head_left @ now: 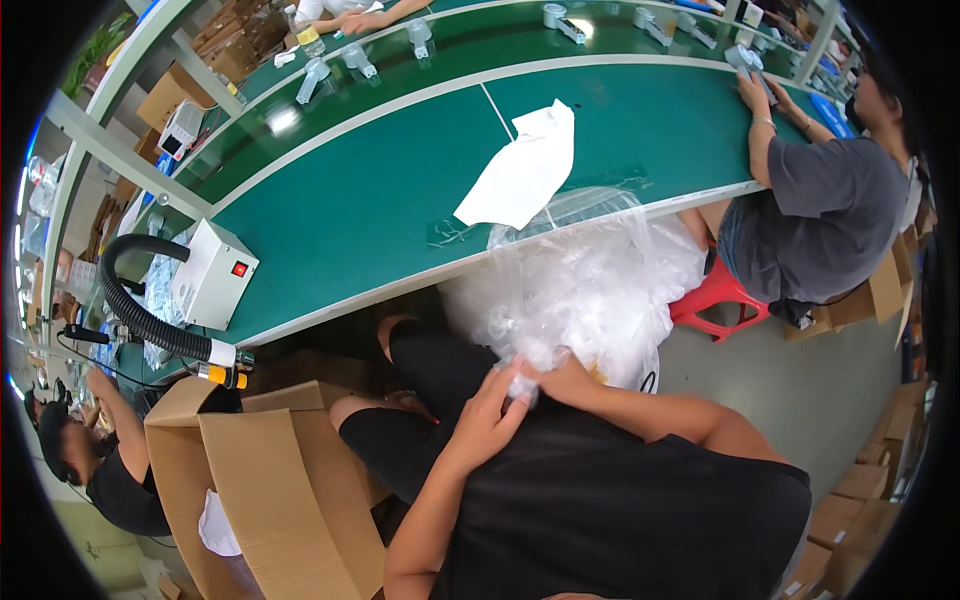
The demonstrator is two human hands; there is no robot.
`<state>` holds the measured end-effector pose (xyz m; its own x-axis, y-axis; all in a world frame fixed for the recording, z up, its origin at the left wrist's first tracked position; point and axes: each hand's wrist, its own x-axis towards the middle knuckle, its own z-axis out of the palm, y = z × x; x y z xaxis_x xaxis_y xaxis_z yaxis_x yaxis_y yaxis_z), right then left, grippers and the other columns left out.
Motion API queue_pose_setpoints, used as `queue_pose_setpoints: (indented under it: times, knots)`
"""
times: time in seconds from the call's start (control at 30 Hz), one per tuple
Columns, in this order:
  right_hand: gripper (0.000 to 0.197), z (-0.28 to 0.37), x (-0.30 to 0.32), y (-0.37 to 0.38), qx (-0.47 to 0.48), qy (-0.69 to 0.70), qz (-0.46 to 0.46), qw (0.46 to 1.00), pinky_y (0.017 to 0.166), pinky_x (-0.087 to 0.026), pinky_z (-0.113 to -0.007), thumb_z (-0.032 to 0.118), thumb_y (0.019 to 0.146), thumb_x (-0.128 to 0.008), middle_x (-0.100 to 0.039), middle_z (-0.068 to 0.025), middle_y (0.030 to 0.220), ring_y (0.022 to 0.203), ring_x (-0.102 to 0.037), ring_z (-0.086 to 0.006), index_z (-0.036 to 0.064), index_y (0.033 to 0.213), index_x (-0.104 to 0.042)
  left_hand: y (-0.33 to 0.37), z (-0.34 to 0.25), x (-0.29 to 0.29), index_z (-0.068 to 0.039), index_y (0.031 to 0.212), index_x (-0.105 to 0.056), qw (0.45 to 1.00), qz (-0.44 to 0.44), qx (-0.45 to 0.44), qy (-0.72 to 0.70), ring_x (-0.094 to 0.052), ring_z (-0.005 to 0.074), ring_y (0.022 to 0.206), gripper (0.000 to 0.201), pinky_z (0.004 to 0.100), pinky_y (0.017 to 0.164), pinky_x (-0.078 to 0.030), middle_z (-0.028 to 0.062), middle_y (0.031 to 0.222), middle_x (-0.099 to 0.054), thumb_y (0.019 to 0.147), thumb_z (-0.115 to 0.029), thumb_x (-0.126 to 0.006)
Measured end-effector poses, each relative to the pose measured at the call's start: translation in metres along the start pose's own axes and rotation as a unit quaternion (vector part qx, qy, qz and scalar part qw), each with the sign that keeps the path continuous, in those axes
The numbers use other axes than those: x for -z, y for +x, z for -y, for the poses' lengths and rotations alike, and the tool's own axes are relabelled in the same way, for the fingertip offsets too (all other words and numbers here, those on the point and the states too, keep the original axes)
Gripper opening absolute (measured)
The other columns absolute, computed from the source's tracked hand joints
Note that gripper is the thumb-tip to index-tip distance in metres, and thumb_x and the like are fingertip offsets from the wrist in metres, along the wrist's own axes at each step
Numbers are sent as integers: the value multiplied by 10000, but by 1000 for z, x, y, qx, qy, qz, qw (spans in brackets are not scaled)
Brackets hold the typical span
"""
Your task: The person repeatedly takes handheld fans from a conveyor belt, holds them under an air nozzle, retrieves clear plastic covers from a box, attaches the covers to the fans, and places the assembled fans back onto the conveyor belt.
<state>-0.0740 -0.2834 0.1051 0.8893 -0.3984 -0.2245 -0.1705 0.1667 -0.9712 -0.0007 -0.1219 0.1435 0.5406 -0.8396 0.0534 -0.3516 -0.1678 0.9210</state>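
In front of my lap, my left hand point(486, 420) and my right hand point(566, 380) meet with their fingers closed on a crumpled piece of clear plastic point(522, 386). Just beyond them a big transparent bag point(600, 290), stuffed with thin clear plastic, hangs from the bench edge, where tape seems to fasten it. Part of what I grip is hidden by my fingers, so I cannot tell where it parts from the plastic behind. A wrinkled white sheet point(525, 170) lies on the green bench top point(390, 190) above the bag.
A white box with a black hose point(215, 275) stands on the bench at left. An open carton point(250, 480) sits beside my left arm. On the right a co-worker point(830, 210) sits on a red stool point(715, 298). Several grey devices point(420, 38) line the far strip.
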Motion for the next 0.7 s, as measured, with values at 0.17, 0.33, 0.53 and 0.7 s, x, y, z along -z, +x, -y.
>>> queue_pose_setpoints:
  times: [0.17, 0.33, 0.53, 0.7]
  knots:
    - [402, -8, 70, 10, -127, 82, -51, 987, 769, -498, -305, 265, 919, -683, -688, -57, 946, 844, -633, -147, -35, 1176, -610, -11, -12, 32, -71, 1485, -331, 865, 39, 161, -474, -685, 216, 768, 485, 235, 550, -495, 190, 1392, -514, 1023, -176, -437]
    - [482, -10, 169, 53, -112, -430, -63, 894, 821, -524, -402, 227, 773, -740, -699, -172, 1000, 882, -679, -294, -11, 1177, -627, -46, 17, 67, -40, 1391, -447, 895, -123, 178, -389, -653, 173, 770, 387, 232, 595, -498, 168, 1251, -605, 1028, -172, -420]
    - [406, -46, 116, 192, -92, -224, 128, 962, 956, -459, -397, 222, 811, -673, -634, -233, 1175, 1140, -585, -361, -16, 1138, -648, -5, 15, 78, -30, 1352, -479, 952, -58, 132, -270, -627, 114, 810, 354, 220, 654, -480, 83, 1182, -630, 1017, -145, -465]
    - [516, 10, 132, 121, 50, -538, 107, 835, 893, -495, -465, 206, 771, -666, -641, -276, 1093, 1021, -614, -423, 24, 1249, -591, -92, 24, 89, 3, 1324, -508, 907, -216, 204, -297, -631, 137, 809, 338, 226, 663, -486, 116, 1144, -641, 1016, -127, -461]
